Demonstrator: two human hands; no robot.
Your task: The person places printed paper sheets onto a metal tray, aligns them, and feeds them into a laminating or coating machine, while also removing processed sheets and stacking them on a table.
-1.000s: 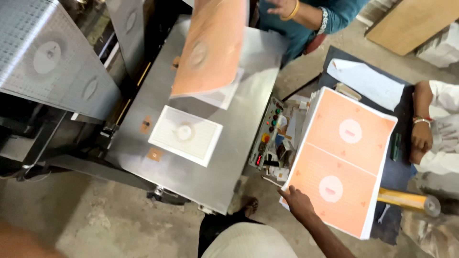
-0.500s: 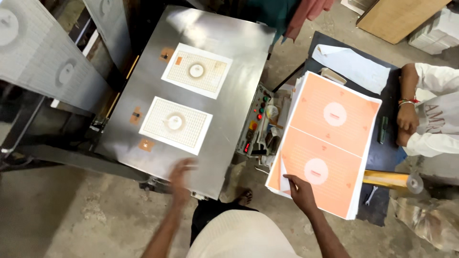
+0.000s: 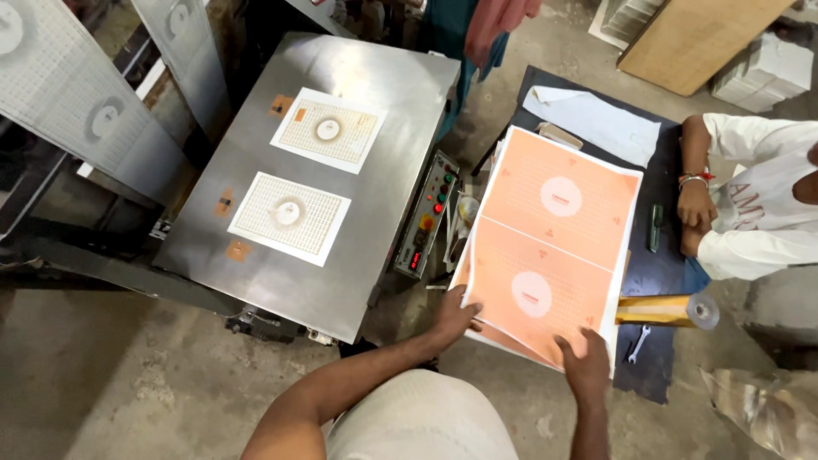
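Here, worker's left hand [image 3: 456, 317] and right hand [image 3: 588, 365] press flat, fingers spread, grip clamped on nothing, on near edge of orange printed sheet [image 3: 550, 243] topping stack on dark worktop [image 3: 660, 273]. Judgement: lift both corners evenly, avoiding creases. Steel machine bed [image 3: 375, 255] sits left.

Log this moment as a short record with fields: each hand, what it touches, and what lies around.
left hand: flat on the near left edge of the orange sheet stack
right hand: on the stack's near right corner
stack: orange printed sheets, each with two white circles, on a dark table
machine: steel bed with two white gridded plates, control panel on its side
other person: hand resting on the dark table
nearby: tape roll, wrench
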